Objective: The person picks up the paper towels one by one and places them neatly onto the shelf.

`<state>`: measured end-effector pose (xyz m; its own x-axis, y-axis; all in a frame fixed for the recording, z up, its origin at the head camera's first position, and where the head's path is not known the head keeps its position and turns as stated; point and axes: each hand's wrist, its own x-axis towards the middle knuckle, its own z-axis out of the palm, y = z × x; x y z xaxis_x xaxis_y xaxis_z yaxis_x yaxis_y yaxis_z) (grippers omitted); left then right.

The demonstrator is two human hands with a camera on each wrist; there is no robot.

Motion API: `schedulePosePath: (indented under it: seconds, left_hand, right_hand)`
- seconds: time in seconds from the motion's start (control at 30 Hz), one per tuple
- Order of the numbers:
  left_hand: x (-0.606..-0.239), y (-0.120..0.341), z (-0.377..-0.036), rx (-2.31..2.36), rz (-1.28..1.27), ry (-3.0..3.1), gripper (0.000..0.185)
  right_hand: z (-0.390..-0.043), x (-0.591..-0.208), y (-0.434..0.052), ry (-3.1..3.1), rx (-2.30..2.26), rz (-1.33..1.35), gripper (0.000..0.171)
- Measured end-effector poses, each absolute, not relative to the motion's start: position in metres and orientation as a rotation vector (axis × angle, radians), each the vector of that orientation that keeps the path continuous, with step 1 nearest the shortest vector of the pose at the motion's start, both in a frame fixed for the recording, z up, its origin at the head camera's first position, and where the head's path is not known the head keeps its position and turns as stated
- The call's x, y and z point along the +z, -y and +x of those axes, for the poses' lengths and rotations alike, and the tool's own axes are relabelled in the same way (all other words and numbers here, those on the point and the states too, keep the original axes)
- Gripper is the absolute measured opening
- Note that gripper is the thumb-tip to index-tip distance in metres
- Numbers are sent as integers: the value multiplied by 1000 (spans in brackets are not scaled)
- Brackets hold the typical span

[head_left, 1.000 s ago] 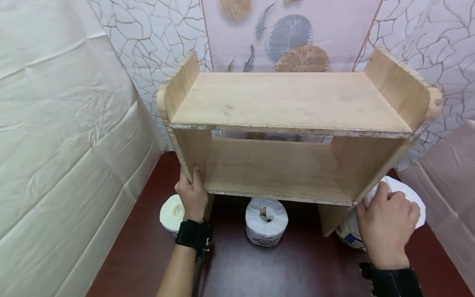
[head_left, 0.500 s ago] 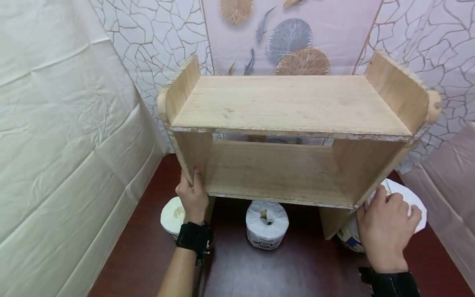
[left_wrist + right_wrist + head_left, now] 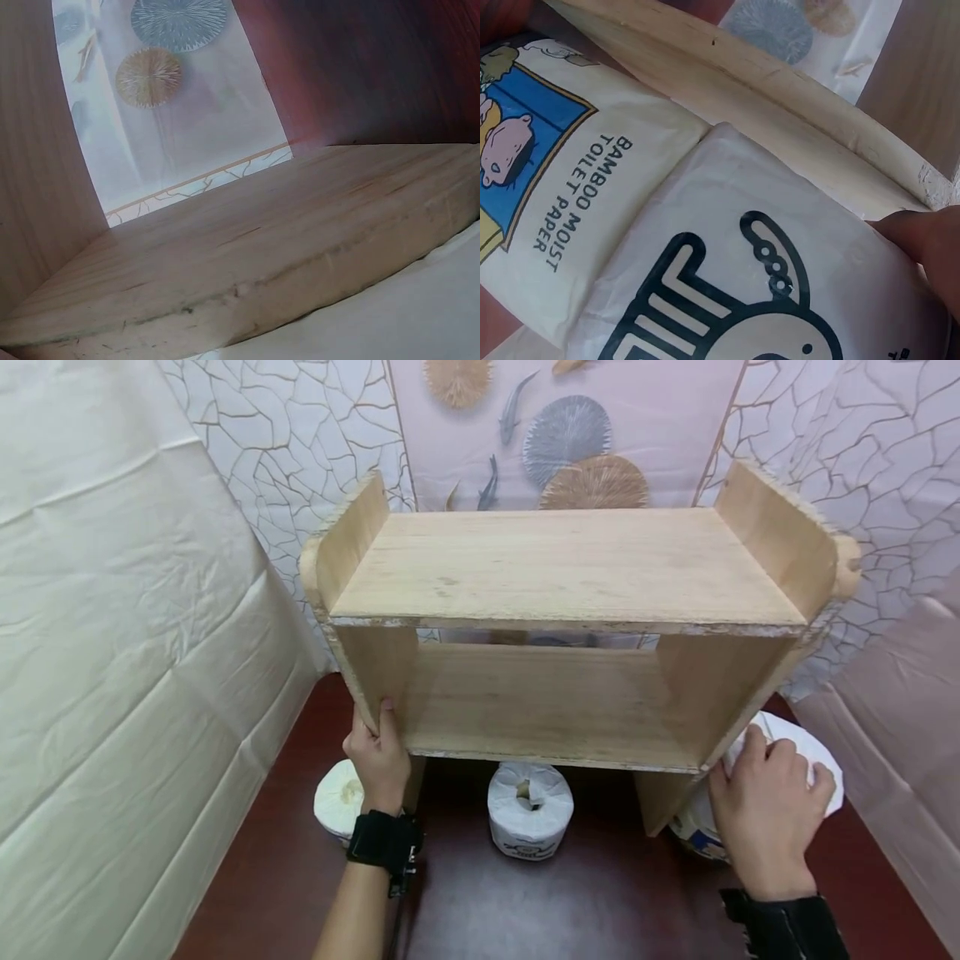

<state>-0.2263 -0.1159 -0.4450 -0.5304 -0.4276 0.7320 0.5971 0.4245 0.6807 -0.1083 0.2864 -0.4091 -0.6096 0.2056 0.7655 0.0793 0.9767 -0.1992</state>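
A two-tier wooden shelf (image 3: 562, 568) stands on the dark red table. My left hand (image 3: 378, 764) grips its left side panel (image 3: 360, 677), thumb on the inner face. At the right side panel (image 3: 795, 112), my right hand (image 3: 772, 814) holds a white-wrapped toilet paper roll (image 3: 720, 262) with black print, thumb between roll and panel. That roll sits on another roll (image 3: 607, 172) marked "Bamboo moist toilet paper". The left wrist view shows the panel's edge (image 3: 247, 300), with the left hand almost wholly out of frame.
A toilet paper roll (image 3: 529, 818) stands under the lower board in the middle. Another roll (image 3: 341, 797) is left of the shelf, partly behind my left hand. Pale cloth (image 3: 127, 693) hangs at the left, and a patterned backdrop (image 3: 675, 427) rises behind.
The whole scene has shifted slightly left in the head view. Both hands keep their places on the shelf panel and the roll.
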Motion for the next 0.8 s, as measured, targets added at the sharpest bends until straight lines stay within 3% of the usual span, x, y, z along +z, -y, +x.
schedulePosePath:
  seconds: [0.8]
  left_hand:
    - [-447,118,-226,-1327,-137,1698,26]
  right_hand:
    - [-89,-394,-297,2213,247,-163,52]
